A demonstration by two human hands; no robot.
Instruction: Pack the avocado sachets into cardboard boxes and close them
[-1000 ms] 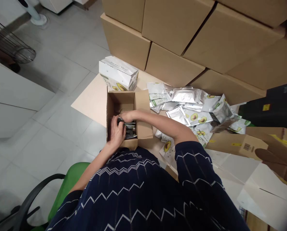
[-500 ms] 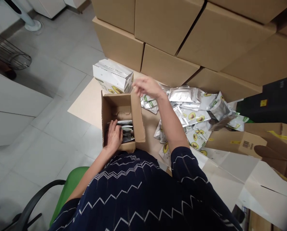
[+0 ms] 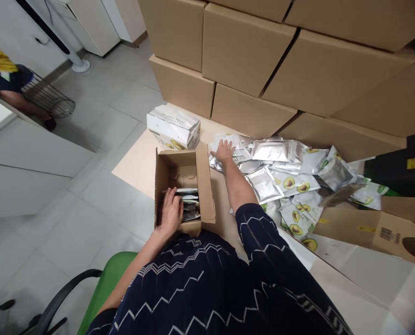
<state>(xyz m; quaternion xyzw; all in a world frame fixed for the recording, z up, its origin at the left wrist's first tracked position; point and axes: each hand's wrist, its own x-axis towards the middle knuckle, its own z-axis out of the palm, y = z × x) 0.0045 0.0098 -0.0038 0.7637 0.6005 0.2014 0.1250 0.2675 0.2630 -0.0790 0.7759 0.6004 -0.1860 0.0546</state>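
In the open cardboard box (image 3: pixel 205 195) in front of me, several flat packets (image 3: pixel 190 203) stand on edge in the near half. My left hand (image 3: pixel 171 211) reaches over the box's left side and rests against these packets, fingers stretched out and slightly bent. Its fingertips touch the packets' edges; the thumb is partly hidden. My right hand (image 3: pixel 224 151) lies with fingers spread on white and silver pouches (image 3: pixel 240 153) at the near left end of a loose pile. Nothing is gripped in it. A white printed carton (image 3: pixel 174 125) stands just behind the box.
Silver and avocado-printed pouches (image 3: pixel 277 151) spread to the right. Stacked cardboard boxes (image 3: pixel 247 53) form a wall behind the table. An opened cardboard box (image 3: pixel 360 228) lies at right, a green chair (image 3: pixel 111 284) at lower left. Another person's leg (image 3: pixel 22 102) shows at far left.
My right hand has come down from the air beside the white carton onto the pouches, its fingers spreading. My left hand stays on the packets in the box. The view has shifted.
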